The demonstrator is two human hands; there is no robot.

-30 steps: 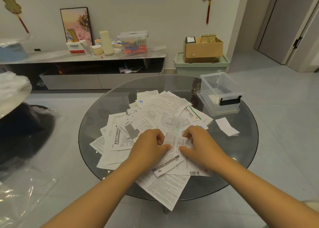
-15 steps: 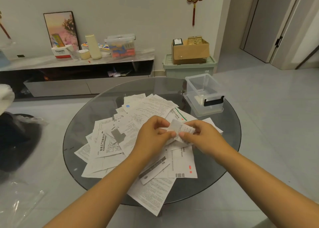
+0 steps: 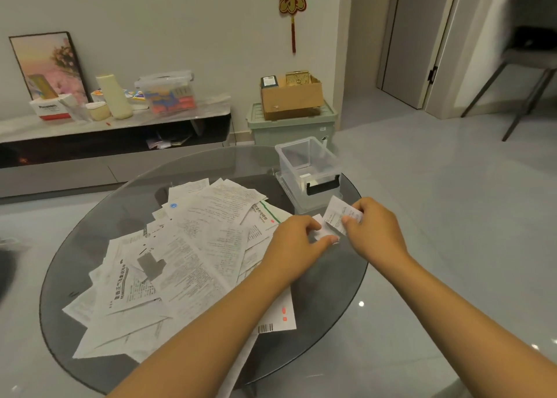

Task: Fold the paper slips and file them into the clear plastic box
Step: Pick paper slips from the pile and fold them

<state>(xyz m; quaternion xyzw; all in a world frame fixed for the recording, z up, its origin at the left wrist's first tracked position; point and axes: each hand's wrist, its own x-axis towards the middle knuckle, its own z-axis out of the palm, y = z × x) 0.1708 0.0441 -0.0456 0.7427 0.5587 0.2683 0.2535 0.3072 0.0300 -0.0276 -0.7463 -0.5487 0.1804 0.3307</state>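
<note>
Head view: both hands hold one paper slip (image 3: 339, 218) just in front of clear plastic box (image 3: 309, 168) on glass table (image 3: 337, 286). L hand (image 3: 297, 241) pinches slip's lower edge; R hand (image 3: 375, 230) grips its upper right. Loose paper pile (image 3: 187, 253) lies left of box.

Small printed paper slip (image 3: 337, 218) pinched between both hands, just before clear plastic box (image 3: 309, 168).

White paper slips (image 3: 193, 247) are showing black print; the clear plastic box (image 3: 307, 168) is wearing a black latch on the smoky-grey table (image 3: 331, 292).
</note>
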